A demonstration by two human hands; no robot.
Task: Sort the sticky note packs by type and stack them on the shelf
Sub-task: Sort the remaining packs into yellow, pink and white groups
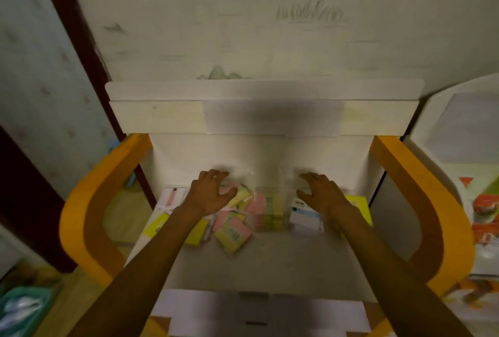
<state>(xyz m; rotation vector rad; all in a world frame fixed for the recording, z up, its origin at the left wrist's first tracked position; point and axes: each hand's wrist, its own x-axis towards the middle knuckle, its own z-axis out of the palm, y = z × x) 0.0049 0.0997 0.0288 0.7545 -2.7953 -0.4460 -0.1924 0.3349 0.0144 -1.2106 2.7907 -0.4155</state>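
While both hands (209,192) (321,190) hover spread, empty, sticky note packs (253,212) lie between, beneath.

A shelf (270,261) sits against the far wall, with a curved side panel (89,217) on its left and another (432,215) on its right. Sticky note packs (243,217) lie scattered across the far half of the shelf surface. The left hand (209,190) is above the packs on the left, the right hand (322,193) above those on the right, and a higher ledge (264,117) lies beyond both.
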